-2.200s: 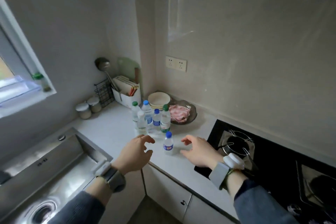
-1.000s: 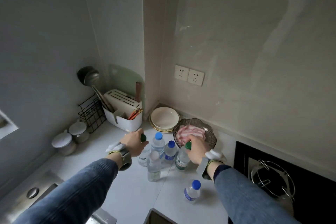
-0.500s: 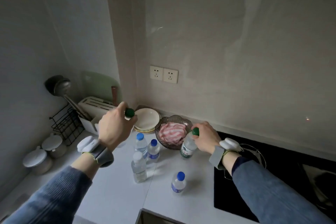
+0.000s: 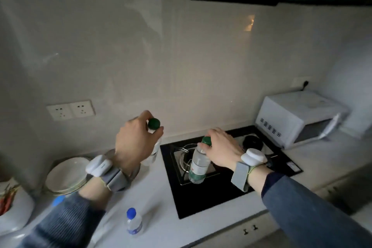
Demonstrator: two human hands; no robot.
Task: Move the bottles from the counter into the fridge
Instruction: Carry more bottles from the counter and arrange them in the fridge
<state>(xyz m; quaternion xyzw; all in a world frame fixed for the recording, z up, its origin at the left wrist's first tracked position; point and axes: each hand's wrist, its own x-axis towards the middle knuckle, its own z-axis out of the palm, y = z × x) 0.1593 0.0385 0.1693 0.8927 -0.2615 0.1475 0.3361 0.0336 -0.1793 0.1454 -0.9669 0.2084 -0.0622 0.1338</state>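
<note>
- Now we count two bottles lifted off the worktop (image 4: 155,193), one in each hand, both with green caps.
- Our left hand (image 4: 133,145) has its grip clamped around the neck of the left green-capped bottle (image 4: 154,152); its cap shows between thumb and fingers, and most of the clear body is hidden behind the hand.
- Our right hand (image 4: 221,150) has its grip closed on the top of the right green-capped bottle (image 4: 198,164), which hangs a little tilted over the black hob (image 4: 211,197); it wears a white, red and green label.
- Two more bottles remain on the near left of the worktop: a small blue-capped bottle (image 4: 133,223) standing upright near the front edge, and a second blue cap (image 4: 58,200) showing just over our left sleeve (image 4: 64,223), its body hidden.
- Each wrist carries one grey strap with a white device, two in all.
- Left of the hob we see a stack of pale plates (image 4: 67,175), and at the far left edge a white holder (image 4: 14,209) with reddish sticks in it.
- One double wall socket (image 4: 70,109) sits on the back wall above the plates.
- One white microwave (image 4: 298,119) stands on the far right of the worktop, beyond the hob.
- No fridge shows in this view, so we cannot tell where it stands.
</note>
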